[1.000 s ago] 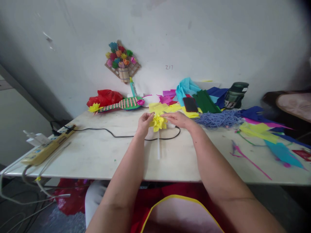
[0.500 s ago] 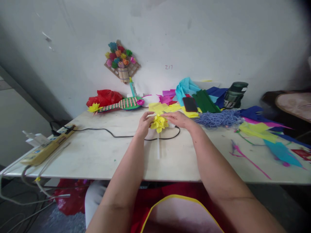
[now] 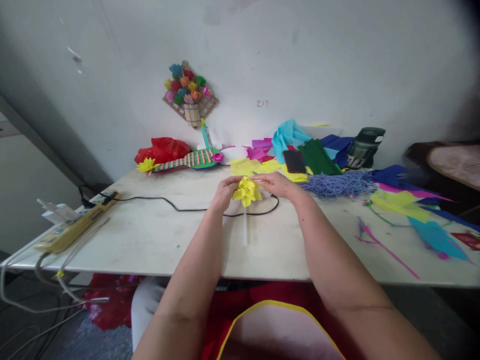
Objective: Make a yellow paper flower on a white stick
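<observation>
Holder (image 3: 192, 115) (wall-hung) bears colourful blooms (image 3: 183, 81); hands (image 3: 225, 192) (image 3: 276, 184) flank yellow flower (image 3: 246, 191), any pinching unclear.

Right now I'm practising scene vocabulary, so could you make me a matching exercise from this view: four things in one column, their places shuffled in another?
Things:
1. Nearer yellow flower
2. Phone
3. Power strip
4. Bunch of colourful flowers

Places:
A. On the wall
B. Between the left hand and right hand
C. Toward the left end of the table, as pictured
D. Just left of the dark green material, as pictured

Right pairs: 1-B, 2-D, 3-C, 4-A
</observation>
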Tool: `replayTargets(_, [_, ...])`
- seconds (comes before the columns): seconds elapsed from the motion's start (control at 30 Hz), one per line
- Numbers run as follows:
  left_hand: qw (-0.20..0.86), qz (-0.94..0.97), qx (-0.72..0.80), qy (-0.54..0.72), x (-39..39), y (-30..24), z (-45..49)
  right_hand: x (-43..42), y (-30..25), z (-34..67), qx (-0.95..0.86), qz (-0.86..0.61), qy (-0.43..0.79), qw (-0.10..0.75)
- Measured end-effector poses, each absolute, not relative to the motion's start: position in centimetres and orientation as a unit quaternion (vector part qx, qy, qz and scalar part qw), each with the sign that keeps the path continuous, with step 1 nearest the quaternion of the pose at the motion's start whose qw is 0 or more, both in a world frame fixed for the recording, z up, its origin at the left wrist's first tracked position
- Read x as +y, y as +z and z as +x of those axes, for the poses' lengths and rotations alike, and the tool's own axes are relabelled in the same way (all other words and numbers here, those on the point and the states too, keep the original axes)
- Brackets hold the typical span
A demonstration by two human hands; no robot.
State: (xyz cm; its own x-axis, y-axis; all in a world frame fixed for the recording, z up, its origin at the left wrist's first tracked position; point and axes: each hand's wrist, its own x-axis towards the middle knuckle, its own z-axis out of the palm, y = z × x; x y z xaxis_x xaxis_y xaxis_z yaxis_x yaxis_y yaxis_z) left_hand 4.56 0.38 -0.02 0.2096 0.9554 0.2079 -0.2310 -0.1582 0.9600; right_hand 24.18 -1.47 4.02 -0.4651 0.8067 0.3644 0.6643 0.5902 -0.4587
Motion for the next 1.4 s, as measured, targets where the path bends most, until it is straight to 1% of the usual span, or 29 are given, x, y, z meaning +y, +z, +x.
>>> replayTargets(0.2, [0.544,0.555,0.329,0.537,0.35,0.08,4.45,-1.48,4.00,24.22,-0.844,-0.440,0.134,0.276])
replayTargets(0.3, [0.539,0.559,0.334,0.534,0.26,0.22,4.42,-1.65,4.14,24.22,-0.842,-0.451,0.137,0.261])
replayTargets(0.6, [0.530,0.561,0.338,0.539,0.44,0.09,4.46,-1.49,4.17,24.05,-0.857,-0.457,0.086,0.221])
replayTargets(0.83, [0.528,0.559,0.344,0.539,0.33,0.20,4.45,-1.83,4.33,23.73,-0.853,-0.466,0.075,0.225])
replayTargets(0.97, [0.535,0.559,0.337,0.536,0.41,0.14,4.43,-1.68,4.14,23.67,-0.850,-0.462,0.072,0.241])
replayTargets(1.03, [0.546,0.549,0.337,0.536,0.48,0.12,4.39,-1.55,4.02,23.68,-0.851,-0.459,0.076,0.245])
replayTargets(1.23, [0.631,0.484,0.320,0.516,0.52,0.47,4.39,-1.41,3.89,23.71,-0.856,-0.439,0.090,0.256])
replayTargets(1.4, [0.646,0.462,0.355,0.493,0.68,0.46,4.66,-1.31,3.79,23.74,-0.866,-0.412,0.118,0.256])
